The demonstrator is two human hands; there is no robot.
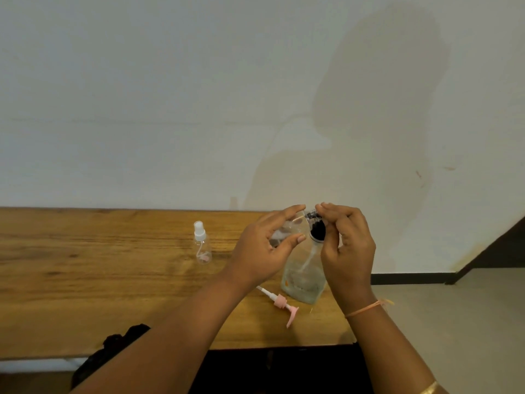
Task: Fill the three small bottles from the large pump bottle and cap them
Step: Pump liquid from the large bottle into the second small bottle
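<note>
Pump bottle (pixel 304 280) is pinched at its head by the right hand (pixel 348 245), with a small bottle (pixel 281 231) gripped at the spout by the left hand (pixel 261 251). A steady press seems due next.

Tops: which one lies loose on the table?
The pink top, on its side in front of the large bottle. The white top sits on a small bottle; the black top sits on the large bottle.
</note>
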